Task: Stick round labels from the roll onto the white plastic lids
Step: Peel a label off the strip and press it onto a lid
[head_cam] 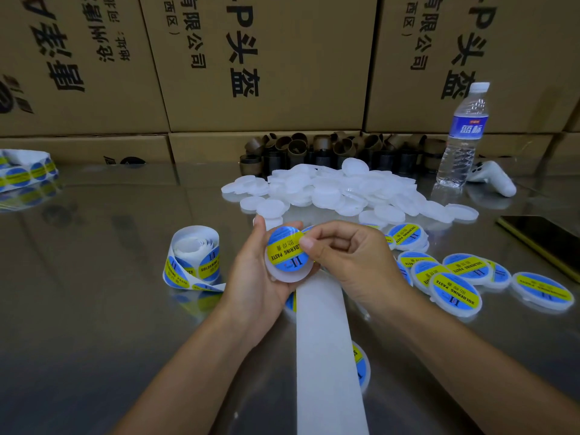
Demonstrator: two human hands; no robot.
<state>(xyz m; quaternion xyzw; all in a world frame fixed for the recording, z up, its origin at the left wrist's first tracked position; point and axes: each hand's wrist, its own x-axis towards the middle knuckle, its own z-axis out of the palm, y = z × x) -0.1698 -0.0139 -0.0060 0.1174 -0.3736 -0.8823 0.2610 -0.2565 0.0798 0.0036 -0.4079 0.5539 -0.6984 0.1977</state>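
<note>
**Label meets lid, mid-table, right over the backing strip**

Left hand (pixel 254 277) curls round the white plastic lid (pixel 290 275) by its rim, while the right hand (pixel 348 259) pinches the round label (pixel 287 249) at its edge and lays it on the lid's face. The lid looks light and fairly stiff, so a rim hold suits it. The label looks thin, floppy and tacky, best kept to its very edge. The label roll (pixel 193 259) sits left, bare lids (pixel 339 189) heap toward the far edge, and finished lids (pixel 455 287) lie toward the right. The backing strip (pixel 326 340) trails to the near edge and could snag the wrists.
</note>
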